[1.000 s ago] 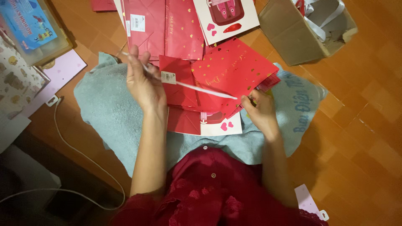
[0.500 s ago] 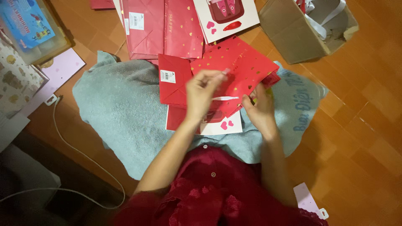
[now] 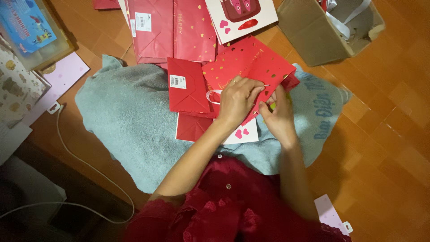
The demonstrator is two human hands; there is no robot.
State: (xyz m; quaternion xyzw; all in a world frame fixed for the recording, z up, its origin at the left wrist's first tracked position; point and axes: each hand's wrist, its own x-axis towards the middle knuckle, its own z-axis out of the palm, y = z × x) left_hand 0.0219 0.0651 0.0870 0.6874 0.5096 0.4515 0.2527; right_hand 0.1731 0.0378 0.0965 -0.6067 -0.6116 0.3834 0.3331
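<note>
Head view: your left hand [image 3: 237, 101] reaches in from the lower left, wrist bent, palm down on the red bag [image 3: 251, 71]. Its fingertips are pinched together on a thin white ribbon [image 3: 214, 95] at the bag's edge. Your right hand [image 3: 277, 114] comes up beside it, fingers curled and closed on the same edge of the bag. The bag lies flat near the towel's [image 3: 125, 121] far edge, over other red bags [image 3: 188, 85].
</note>
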